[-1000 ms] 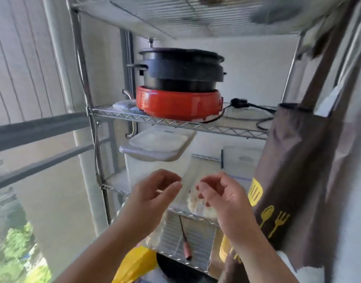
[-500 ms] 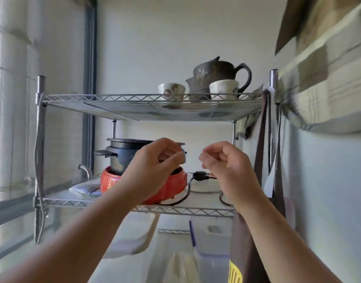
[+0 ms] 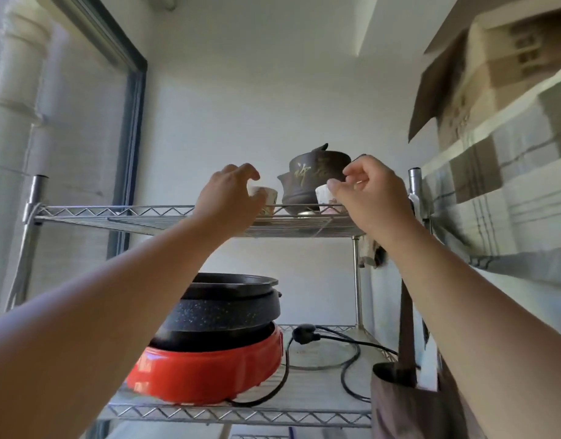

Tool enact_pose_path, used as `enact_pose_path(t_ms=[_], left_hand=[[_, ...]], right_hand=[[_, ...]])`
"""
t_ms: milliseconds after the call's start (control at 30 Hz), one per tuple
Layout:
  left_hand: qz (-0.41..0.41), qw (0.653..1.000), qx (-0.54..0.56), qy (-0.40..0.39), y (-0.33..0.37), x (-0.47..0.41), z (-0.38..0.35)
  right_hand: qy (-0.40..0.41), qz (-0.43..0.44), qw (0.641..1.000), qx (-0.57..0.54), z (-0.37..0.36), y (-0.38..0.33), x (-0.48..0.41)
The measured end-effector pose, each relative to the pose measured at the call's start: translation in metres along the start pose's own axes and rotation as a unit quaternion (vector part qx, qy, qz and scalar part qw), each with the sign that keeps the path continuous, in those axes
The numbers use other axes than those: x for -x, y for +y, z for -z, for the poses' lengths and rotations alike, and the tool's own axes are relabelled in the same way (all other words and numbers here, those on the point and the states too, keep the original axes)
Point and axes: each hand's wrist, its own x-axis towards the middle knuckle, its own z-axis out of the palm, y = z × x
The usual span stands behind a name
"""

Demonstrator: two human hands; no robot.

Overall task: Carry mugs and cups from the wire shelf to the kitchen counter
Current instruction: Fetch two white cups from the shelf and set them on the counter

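Two small white cups stand on the top wire shelf (image 3: 120, 213), one on each side of a dark brown teapot (image 3: 310, 179). My left hand (image 3: 228, 198) reaches up in front of the left cup (image 3: 268, 198), fingers curled and apart around it, mostly hiding it. My right hand (image 3: 367, 191) hovers at the right cup (image 3: 322, 193), thumb and fingers spread close to its rim. Neither cup looks lifted; I cannot tell whether the fingers touch them.
Below, a red electric cooker (image 3: 209, 365) with stacked black pans (image 3: 228, 308) sits on the middle shelf with a black power cord (image 3: 323, 340). A brown apron (image 3: 412, 403) hangs at the right post, checked cloth (image 3: 501, 191) on the right, a window frame (image 3: 130, 128) left.
The view tilted up from the lower shelves to the top shelf. Both hands rose from chest height to the cups beside the teapot and opened.
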Motion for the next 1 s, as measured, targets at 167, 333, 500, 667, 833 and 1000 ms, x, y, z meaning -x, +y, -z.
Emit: enact_pose_path(t_ms=[167, 333, 500, 667, 833, 1000], left_hand=[[0.141, 0.985, -0.05, -0.084, -0.006, -0.04, -0.004], [0.183, 0.967, -0.039, -0.171, -0.003, -0.055, -0.008], [0.21, 0.952, -0.052, -0.218, 0.005, -0.055, -0.012], [0.228, 0.941, -0.042, -0.246, 0.007, -0.058, -0.018], [0.226, 0.935, -0.032, -0.272, 0.008, -0.062, -0.022], [0.257, 0.941, 0.012, -0.221, 0.005, -0.062, -0.027]], right_hand=[[-0.041, -0.047, 0.987, 0.148, -0.008, 0.005, -0.039], [-0.126, -0.136, 0.959, 0.214, -0.015, 0.003, -0.054], [-0.192, -0.174, 0.939, 0.224, -0.018, 0.001, -0.061], [-0.265, -0.22, 0.904, 0.254, -0.022, -0.001, -0.067], [-0.313, -0.192, 0.894, 0.257, -0.022, -0.003, -0.071], [-0.249, -0.232, 0.922, 0.187, -0.027, 0.007, -0.072]])
